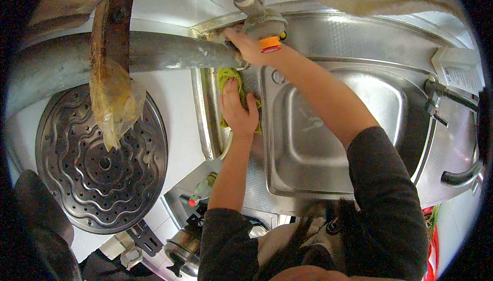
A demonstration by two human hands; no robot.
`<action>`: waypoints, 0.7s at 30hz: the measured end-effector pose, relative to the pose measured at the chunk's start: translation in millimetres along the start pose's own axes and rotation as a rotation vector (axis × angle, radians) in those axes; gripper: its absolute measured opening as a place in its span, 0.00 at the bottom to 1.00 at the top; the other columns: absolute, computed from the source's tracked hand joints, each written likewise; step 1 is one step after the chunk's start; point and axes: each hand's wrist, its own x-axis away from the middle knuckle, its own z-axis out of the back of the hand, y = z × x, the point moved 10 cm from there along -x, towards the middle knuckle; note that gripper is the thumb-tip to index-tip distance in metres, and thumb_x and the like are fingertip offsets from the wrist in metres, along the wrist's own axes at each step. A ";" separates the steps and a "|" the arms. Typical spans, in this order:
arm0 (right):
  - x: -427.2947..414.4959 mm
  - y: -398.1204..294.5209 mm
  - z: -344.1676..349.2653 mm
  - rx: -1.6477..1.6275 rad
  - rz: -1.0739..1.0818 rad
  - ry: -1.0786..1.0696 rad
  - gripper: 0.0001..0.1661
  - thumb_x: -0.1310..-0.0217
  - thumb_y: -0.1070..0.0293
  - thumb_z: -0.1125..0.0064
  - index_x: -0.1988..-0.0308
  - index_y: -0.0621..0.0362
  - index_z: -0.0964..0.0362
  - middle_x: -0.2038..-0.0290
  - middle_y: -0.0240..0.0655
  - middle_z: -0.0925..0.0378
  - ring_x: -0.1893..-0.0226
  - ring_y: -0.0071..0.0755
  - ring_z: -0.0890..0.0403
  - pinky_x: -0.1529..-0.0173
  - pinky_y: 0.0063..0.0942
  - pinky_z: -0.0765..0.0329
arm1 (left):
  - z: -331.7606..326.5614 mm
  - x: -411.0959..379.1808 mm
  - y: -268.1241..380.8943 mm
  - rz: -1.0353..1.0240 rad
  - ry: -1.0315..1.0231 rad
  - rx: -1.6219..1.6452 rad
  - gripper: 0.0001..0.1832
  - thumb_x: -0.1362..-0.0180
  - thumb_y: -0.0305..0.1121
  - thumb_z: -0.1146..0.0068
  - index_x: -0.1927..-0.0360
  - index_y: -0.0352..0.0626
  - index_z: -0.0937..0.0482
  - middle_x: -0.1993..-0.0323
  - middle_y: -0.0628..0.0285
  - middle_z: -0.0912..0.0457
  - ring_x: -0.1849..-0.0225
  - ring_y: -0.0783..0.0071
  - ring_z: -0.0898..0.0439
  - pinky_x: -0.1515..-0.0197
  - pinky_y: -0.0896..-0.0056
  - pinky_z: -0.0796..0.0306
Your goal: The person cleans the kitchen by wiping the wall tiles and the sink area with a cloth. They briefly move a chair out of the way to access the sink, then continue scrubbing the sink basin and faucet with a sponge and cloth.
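Observation:
My left hand lies palm down on a yellow-green cloth, pressing it on the narrow metal ledge left of the stainless steel sink. Its fingers are stretched over the cloth. My right hand reaches past the end of a thick grey pipe, under the grey pipe fitting, towards the back left corner of the counter. Its fingertips are partly hidden, and whether they hold anything cannot be told. An orange and red band shows at the right wrist.
The thick grey pipe crosses at the left, with a plastic-wrapped bracket hanging before it. A round perforated metal plate is at the left. A faucet and a white container stand right of the basin. A bottle is lower left.

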 end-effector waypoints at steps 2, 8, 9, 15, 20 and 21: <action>-16.1 4.5 5.9 -0.121 0.037 0.040 0.25 0.47 0.67 0.48 0.47 0.52 0.38 0.56 0.45 0.27 0.57 0.51 0.25 0.52 0.40 0.29 | 0.2 -1.5 2.5 -0.016 0.005 -0.002 0.26 0.49 0.31 0.49 0.45 0.33 0.33 0.45 0.46 0.30 0.43 0.49 0.32 0.39 0.51 0.44; 12.2 -2.6 25.6 -0.270 0.058 0.082 0.23 0.40 0.68 0.54 0.44 0.49 0.36 0.55 0.40 0.26 0.54 0.46 0.26 0.47 0.33 0.30 | 4.4 -3.5 3.4 -0.001 -0.012 -0.021 0.26 0.50 0.30 0.49 0.46 0.32 0.33 0.46 0.45 0.29 0.43 0.47 0.32 0.40 0.51 0.42; 20.0 0.6 24.5 -0.209 0.031 0.090 0.23 0.40 0.69 0.55 0.44 0.51 0.37 0.54 0.39 0.26 0.54 0.45 0.25 0.48 0.33 0.29 | 3.9 -3.1 5.0 -0.006 -0.021 -0.025 0.26 0.50 0.30 0.49 0.46 0.32 0.33 0.46 0.45 0.29 0.43 0.47 0.32 0.41 0.51 0.42; 33.7 0.0 22.7 0.052 -0.170 0.018 0.21 0.42 0.73 0.56 0.47 0.60 0.37 0.57 0.38 0.24 0.59 0.43 0.22 0.55 0.34 0.26 | -1.5 -0.6 0.7 -0.007 -0.020 -0.016 0.26 0.51 0.30 0.48 0.45 0.34 0.33 0.45 0.46 0.30 0.43 0.48 0.32 0.40 0.50 0.43; 32.6 -8.3 29.0 0.007 -0.143 0.066 0.21 0.44 0.73 0.55 0.48 0.60 0.37 0.60 0.42 0.24 0.60 0.44 0.22 0.56 0.36 0.26 | 1.0 0.5 0.0 0.015 -0.005 -0.005 0.27 0.51 0.31 0.49 0.44 0.36 0.33 0.44 0.47 0.30 0.42 0.50 0.32 0.40 0.49 0.44; 33.5 -2.7 26.7 -0.088 -0.178 0.069 0.21 0.44 0.73 0.55 0.49 0.60 0.37 0.61 0.42 0.24 0.60 0.45 0.22 0.56 0.37 0.27 | 0.2 0.6 -0.5 0.019 -0.006 -0.004 0.27 0.51 0.31 0.49 0.44 0.36 0.33 0.44 0.48 0.30 0.41 0.50 0.32 0.39 0.49 0.44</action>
